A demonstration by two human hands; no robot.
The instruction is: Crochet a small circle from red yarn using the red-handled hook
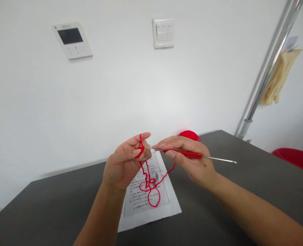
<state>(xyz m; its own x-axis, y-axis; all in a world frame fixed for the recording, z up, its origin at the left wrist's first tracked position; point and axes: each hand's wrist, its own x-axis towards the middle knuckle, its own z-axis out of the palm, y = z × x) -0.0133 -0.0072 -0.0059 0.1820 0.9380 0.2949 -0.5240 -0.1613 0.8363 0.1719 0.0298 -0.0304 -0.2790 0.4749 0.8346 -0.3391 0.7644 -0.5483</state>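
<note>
My left hand (125,162) is raised over the dark table (243,177), its fingers pinched on a loop of red yarn (149,184) wound round the forefinger. The loose strand hangs down and curls over a printed sheet (151,212). My right hand (192,159) grips a crochet hook (192,154) with a red handle and a metal shaft. The hook's tip points left and meets the yarn at my left fingertips. A red yarn ball (189,135) lies on the table just behind my right hand.
A white wall stands behind the table, with an intercom panel (72,40) and a light switch (163,32). At the right a metal pole (266,71) rises, with a beige cloth (279,80) hanging by it. A red bowl (296,159) shows at the right edge.
</note>
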